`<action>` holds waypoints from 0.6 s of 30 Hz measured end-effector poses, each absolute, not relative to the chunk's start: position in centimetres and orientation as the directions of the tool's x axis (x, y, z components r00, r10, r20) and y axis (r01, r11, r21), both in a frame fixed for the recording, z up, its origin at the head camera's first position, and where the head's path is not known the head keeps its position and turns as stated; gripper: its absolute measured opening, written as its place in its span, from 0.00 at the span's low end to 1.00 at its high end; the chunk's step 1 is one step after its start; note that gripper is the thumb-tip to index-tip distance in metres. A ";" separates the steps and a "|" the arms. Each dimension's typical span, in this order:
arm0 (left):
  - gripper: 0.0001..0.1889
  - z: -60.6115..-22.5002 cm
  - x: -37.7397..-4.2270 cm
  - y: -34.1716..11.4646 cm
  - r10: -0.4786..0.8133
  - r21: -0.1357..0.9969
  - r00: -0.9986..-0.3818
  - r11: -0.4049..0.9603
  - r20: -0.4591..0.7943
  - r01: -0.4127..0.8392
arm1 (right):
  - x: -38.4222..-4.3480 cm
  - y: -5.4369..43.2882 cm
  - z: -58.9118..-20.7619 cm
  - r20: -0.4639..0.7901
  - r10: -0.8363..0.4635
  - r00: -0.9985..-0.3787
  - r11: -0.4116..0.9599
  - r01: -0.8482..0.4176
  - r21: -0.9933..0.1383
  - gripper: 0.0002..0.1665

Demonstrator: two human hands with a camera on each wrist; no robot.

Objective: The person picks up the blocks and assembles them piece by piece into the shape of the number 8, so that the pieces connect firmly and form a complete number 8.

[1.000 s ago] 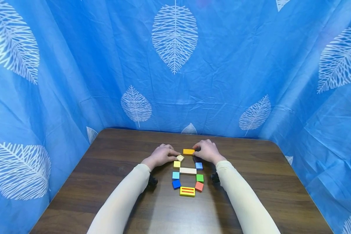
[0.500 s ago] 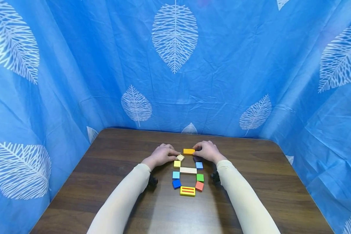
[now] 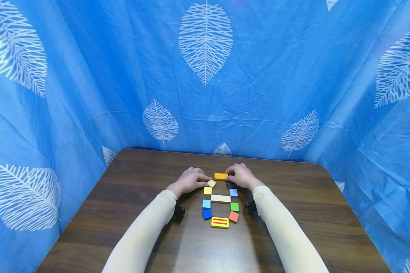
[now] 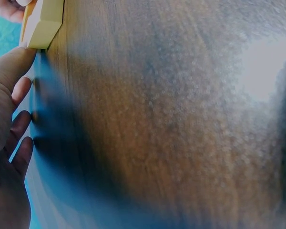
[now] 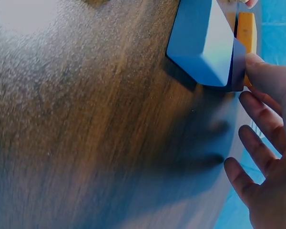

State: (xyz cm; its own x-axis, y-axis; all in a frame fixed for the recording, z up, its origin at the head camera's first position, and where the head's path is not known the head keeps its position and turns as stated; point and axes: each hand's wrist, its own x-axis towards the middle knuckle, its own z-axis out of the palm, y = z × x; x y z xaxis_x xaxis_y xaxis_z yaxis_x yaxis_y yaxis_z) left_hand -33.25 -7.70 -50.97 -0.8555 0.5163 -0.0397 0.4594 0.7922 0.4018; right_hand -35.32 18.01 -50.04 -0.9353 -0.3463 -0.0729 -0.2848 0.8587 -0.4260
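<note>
In the head view my left hand (image 3: 190, 179) pinches a small cream striped block (image 3: 212, 183), set at a slant, between thumb and index finger. A yellow block (image 3: 207, 191) lies just nearer; in the left wrist view the yellow block (image 4: 48, 24) hides part of the grip. My right hand (image 3: 242, 176) holds the right end of an orange block (image 3: 220, 176) at the far side. In the right wrist view its thumb presses the orange block (image 5: 247, 33), and the other fingers spread apart. Under this hand sit a dark block (image 3: 231, 185) and a light blue block (image 3: 233, 193).
A long cream block (image 3: 220, 198) crosses the middle of the arrangement. Nearer lie a turquoise block (image 3: 206, 204), a blue block (image 3: 207, 214), a green block (image 3: 234, 207), a red block (image 3: 234, 217) and a yellow block with red stripes (image 3: 220, 222). A blue curtain (image 3: 205, 113) hangs behind the wooden table (image 3: 140, 170).
Both hands stay on the same blocks with hardly any movement. The whole head view has shifted very slightly.
</note>
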 end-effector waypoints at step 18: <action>0.18 -51.2 -33.4 -7.7 0.523 0.410 -0.852 0.783 -0.024 0.469 | -34.7 18.5 -49.6 -0.136 -0.347 -0.928 0.832 -0.237 -0.501 0.09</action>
